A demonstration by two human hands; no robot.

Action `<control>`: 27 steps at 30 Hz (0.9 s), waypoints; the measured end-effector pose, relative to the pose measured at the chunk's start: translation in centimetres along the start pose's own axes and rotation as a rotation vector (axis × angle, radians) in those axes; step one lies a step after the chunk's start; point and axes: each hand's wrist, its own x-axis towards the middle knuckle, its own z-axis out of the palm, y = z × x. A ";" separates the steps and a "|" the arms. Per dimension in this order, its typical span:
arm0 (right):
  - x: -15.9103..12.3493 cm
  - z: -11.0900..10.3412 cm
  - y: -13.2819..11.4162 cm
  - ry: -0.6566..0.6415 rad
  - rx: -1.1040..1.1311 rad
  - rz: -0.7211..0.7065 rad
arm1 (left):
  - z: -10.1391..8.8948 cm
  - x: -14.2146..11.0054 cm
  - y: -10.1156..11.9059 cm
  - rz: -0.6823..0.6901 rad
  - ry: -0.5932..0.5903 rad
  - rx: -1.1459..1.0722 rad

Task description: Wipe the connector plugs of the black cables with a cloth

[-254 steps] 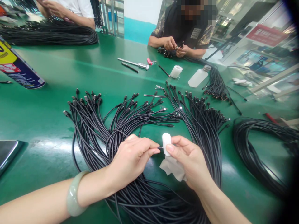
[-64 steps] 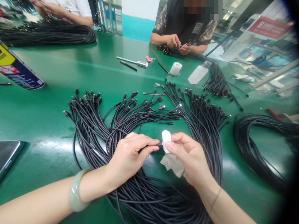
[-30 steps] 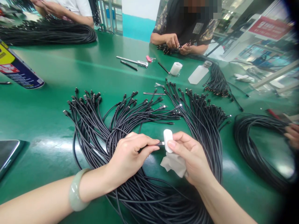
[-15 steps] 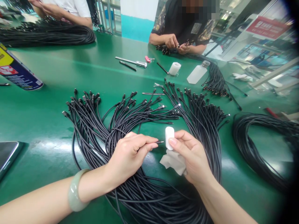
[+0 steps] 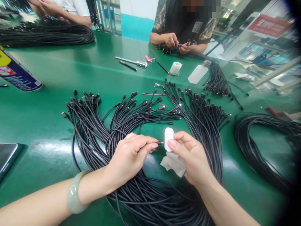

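My left hand pinches a black cable's plug between thumb and fingertips, its thin metal tip pointing right. That tip meets, or nearly meets, the left side of a small white rounded block; I cannot tell whether it is inserted. My right hand is closed on the block, thumb in front. A crumpled pale grey cloth hangs below the block, tucked in the same hand. Under both hands spreads a large bundle of black cables, with plug ends fanned out at the left, the middle and the right.
Beyond lie a caliper, a white roll, a translucent bottle and tweezers. A spray can and a phone are at the left. Coiled cable sits right. Two people handle cables across the green table.
The white block in my right hand has shifted slightly left, closing the small gap to the plug tip. My left hand has stayed almost in place.
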 end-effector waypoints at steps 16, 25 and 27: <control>0.0 0.1 0.2 0.002 -0.119 -0.059 | 0.1 0.1 -0.1 0.018 -0.019 0.000; -0.1 0.1 0.2 -0.010 -0.101 -0.057 | 0.1 0.2 -0.1 0.019 -0.025 0.005; -0.1 0.1 0.3 -0.011 -0.103 -0.061 | 0.1 0.2 -0.1 0.019 -0.026 0.003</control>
